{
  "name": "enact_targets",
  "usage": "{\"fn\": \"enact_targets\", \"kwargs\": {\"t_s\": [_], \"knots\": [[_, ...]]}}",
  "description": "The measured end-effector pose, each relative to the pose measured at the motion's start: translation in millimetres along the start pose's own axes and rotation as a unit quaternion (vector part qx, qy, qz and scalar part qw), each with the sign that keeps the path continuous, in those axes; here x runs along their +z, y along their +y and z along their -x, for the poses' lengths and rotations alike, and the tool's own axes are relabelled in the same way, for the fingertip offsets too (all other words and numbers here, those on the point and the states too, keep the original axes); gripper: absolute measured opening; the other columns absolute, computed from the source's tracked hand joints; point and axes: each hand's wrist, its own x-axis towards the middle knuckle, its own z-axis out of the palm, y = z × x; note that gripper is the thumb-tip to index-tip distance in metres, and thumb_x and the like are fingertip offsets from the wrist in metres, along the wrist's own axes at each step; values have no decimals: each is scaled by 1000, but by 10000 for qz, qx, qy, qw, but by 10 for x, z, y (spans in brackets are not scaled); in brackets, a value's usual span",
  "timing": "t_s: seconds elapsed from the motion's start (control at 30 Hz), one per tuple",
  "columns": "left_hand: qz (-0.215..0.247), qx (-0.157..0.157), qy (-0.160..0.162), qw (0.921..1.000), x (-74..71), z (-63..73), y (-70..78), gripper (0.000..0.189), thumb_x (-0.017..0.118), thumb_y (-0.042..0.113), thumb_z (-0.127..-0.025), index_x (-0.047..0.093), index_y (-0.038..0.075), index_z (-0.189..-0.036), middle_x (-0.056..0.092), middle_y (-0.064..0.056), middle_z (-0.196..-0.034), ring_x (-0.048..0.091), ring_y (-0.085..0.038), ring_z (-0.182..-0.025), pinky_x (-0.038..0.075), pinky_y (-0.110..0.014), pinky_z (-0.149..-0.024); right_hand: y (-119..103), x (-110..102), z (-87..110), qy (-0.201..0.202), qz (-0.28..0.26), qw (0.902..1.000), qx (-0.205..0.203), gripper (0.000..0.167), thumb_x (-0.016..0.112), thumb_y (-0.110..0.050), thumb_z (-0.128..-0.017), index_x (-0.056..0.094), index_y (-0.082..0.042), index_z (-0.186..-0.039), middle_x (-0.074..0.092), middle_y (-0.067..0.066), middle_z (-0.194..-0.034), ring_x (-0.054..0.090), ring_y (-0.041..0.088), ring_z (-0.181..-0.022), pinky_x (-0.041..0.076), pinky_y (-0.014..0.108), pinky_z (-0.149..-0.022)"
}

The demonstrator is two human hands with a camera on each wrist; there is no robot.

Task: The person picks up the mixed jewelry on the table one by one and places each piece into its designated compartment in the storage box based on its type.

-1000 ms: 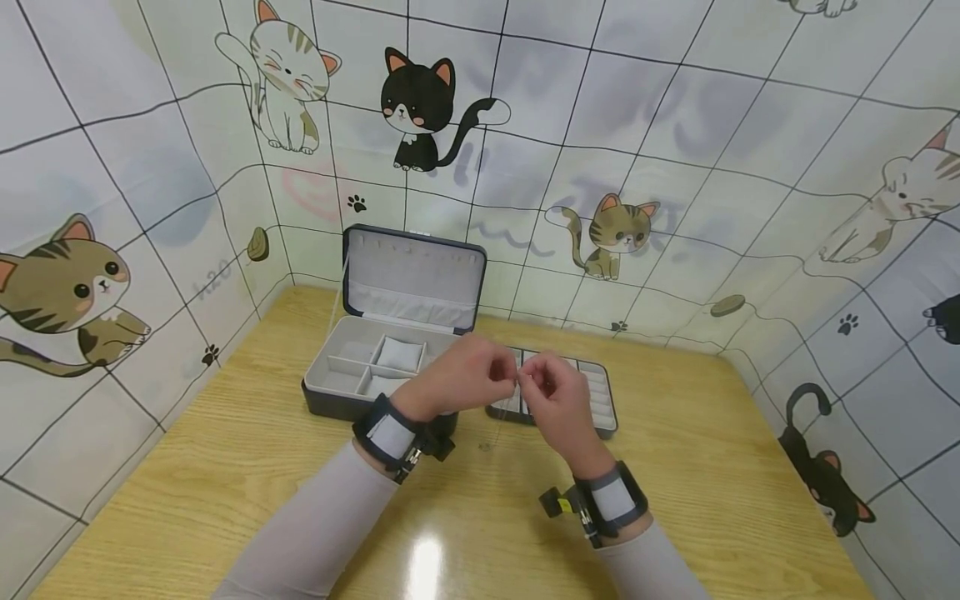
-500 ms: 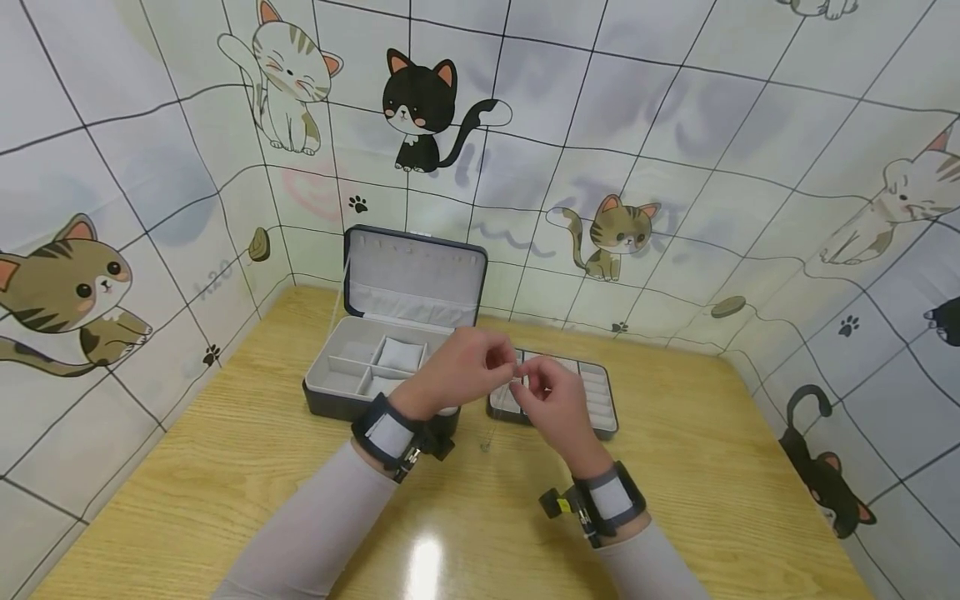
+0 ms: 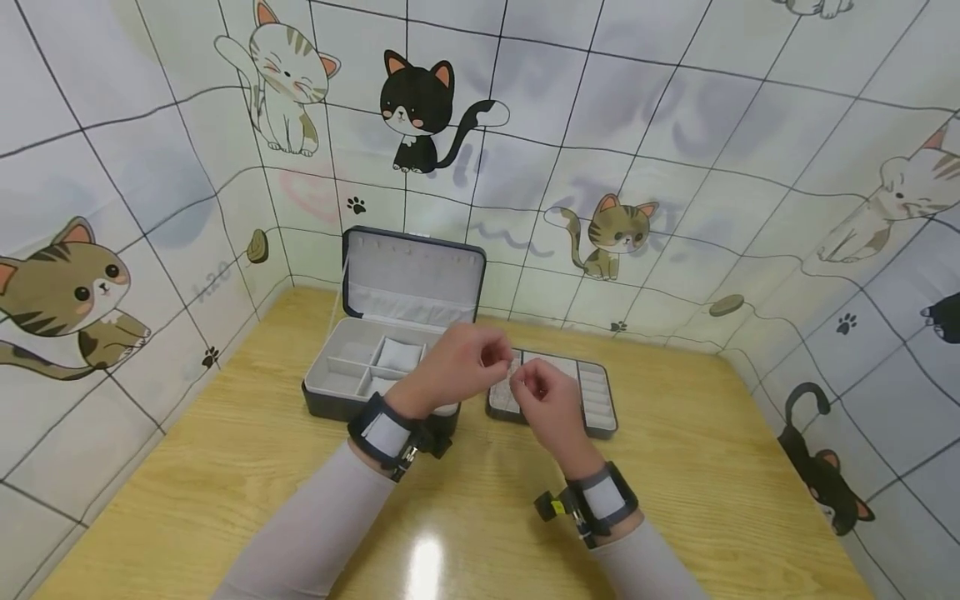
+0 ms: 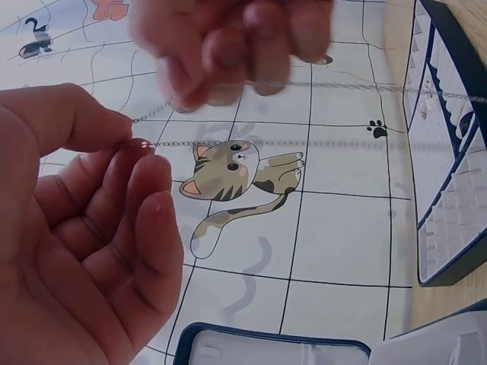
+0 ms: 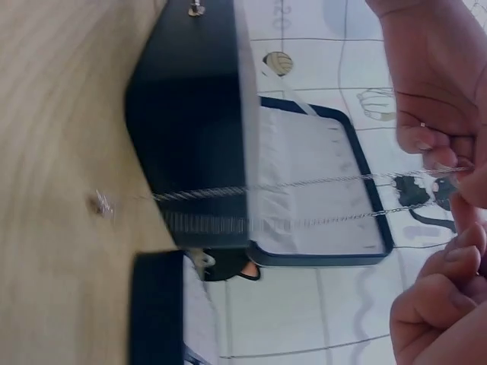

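A thin silver necklace (image 4: 335,143) hangs in two strands between my hands, with a small pendant (image 5: 103,204) at its low end above the table. My left hand (image 3: 467,367) pinches one end of the chain between thumb and index finger. Close beside it, my right hand (image 3: 551,406) pinches the chain near the other end, blurred in the left wrist view. A short stretch of chain spans the gap between both sets of fingertips. The clasp is too small to make out.
Behind my left hand stands a dark jewelry box (image 3: 330,406) with its lid (image 3: 416,271) raised and small cushions (image 3: 400,355) in its compartments. A shallow jewelry tray (image 3: 597,392) with ring rolls lies behind my right hand. Cat-printed cloth (image 3: 517,108) encloses the wooden table (image 3: 690,467).
My hands have drawn slightly apart after their fingertips met. The right fingertips have moved a little down and left, and the left hand has risen slightly. The necklace stays between them.
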Motion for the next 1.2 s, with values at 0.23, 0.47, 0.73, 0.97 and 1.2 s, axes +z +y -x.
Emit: {"fn": "enact_targets", "kwargs": {"t_s": [0.23, 0.47, 0.73, 0.97, 1.2], "knots": [[-58, -54, 135, 9999, -3, 4, -3, 11, 67, 3, -89, 70, 14, -88, 66, 3, -80, 59, -11, -74, 53, -27, -68, 219, 162, 98, -430, -936, 9943, 286, 7, 63, 2, -91, 66, -4, -93, 49, 0, -72, 43, 6, -63, 38, 21, -59], [21, 108, 409, 9991, -43, 93, -28, 12, 66, 0, -87, 71, 11, -90, 71, 1, -84, 61, -9, -74, 55, -26, -68, 470, 345, 211, -853, -1796, 9778, 665, 18, 56, 12, -85, 43, 2, -78, 39, -6, -68, 40, 3, -60, 37, 20, -59], [-79, 362, 757, 9964, -101, 43, -29, 14, 66, 1, -90, 74, 11, -94, 73, 0, -87, 62, -8, -75, 57, -26, -70, 512, 465, 139, -714, -3180, 9405, 961, 27, 44, 11, -90, 30, -4, -73, 34, -10, -57, 33, 4, -48, 27, 22, -46], [-280, 453, 907, 9945, -190, 49, -51, 11, 67, -2, -88, 74, 5, -92, 73, -4, -87, 64, -12, -74, 56, -27, -68, 589, 750, -177, 56, -4426, 8785, 1801, 34, 45, 9, -96, 37, -14, -73, 35, -9, -58, 32, 4, -49, 25, 22, -46], [-581, 380, 1072, 9918, -307, 42, -81, 13, 67, -1, -90, 73, 10, -93, 73, -1, -86, 63, -10, -74, 56, -26, -69, 610, 861, -459, 1239, -4378, 8746, 1673, 31, 53, 9, -93, 40, -13, -75, 37, -7, -64, 33, 6, -51, 28, 21, -46]]}}
